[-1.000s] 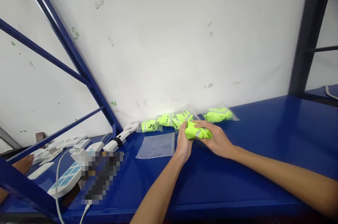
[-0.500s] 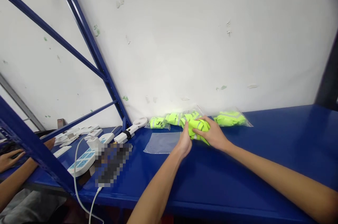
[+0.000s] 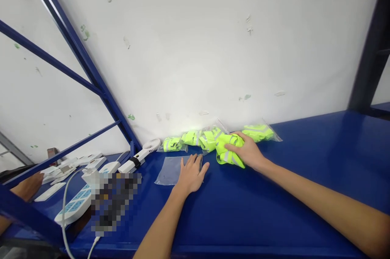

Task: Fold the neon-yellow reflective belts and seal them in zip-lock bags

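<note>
My right hand (image 3: 247, 151) grips a folded neon-yellow vest (image 3: 228, 151) with grey reflective bands, above the blue table (image 3: 258, 210). My left hand (image 3: 191, 173) lies with fingers spread over the right part of a flat clear plastic bag (image 3: 170, 170). Behind them, along the wall, bagged yellow vests (image 3: 195, 138) sit in a row. One more bagged vest (image 3: 258, 132) rests just beyond my right hand.
To the left are a white handheld fan (image 3: 151, 144), a power strip (image 3: 76, 204) with a plug and cables, and a pixelated dark object (image 3: 117, 202). A blue metal frame (image 3: 103, 92) rises there. Another person's hand (image 3: 30, 186) shows at the far left.
My left hand has let go of the yellow vest and moved left and down onto the clear bag. The vest stays in my right hand. The camera view has shifted to the right.
</note>
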A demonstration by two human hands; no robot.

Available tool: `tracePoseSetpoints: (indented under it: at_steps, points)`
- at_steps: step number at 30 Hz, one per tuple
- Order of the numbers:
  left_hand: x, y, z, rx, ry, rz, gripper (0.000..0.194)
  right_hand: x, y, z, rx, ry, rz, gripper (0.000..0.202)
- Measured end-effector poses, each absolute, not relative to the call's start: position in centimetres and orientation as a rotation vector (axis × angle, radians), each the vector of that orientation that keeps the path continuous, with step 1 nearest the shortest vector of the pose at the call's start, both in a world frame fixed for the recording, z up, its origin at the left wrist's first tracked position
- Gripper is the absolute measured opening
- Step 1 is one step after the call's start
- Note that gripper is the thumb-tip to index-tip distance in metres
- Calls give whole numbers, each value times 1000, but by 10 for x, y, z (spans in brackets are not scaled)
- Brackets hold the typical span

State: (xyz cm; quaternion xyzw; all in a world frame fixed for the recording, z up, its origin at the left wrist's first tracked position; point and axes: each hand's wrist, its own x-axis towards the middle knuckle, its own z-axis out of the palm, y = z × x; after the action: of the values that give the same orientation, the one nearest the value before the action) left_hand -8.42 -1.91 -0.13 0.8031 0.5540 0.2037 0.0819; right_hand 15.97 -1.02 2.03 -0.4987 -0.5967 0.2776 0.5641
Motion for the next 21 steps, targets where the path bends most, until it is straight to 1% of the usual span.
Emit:
tracePoseSetpoints:
  at_steps: [4,8,11,15,18,21]
  points:
    - [-74,-22,5,2361,1583,892,46,147,-19,22,-1015,-1176,1030,44]
    - [-70,-25,13,2279,1533,1137,45,137,-29,25,-869,-989,1297,36]
    - [-66,-29,14,2237,1471,1275,43,132,-32,25,-839,-924,1367,32]
    - [-54,-35,16,2159,1381,1497,42,125,-37,25,-772,-933,1417,36]
    - [-47,-39,16,2112,1328,1649,42,120,-43,24,-736,-1039,1429,37]
    - [-48,-41,15,2063,1248,1735,40,120,-49,24,-786,-1207,1373,40]
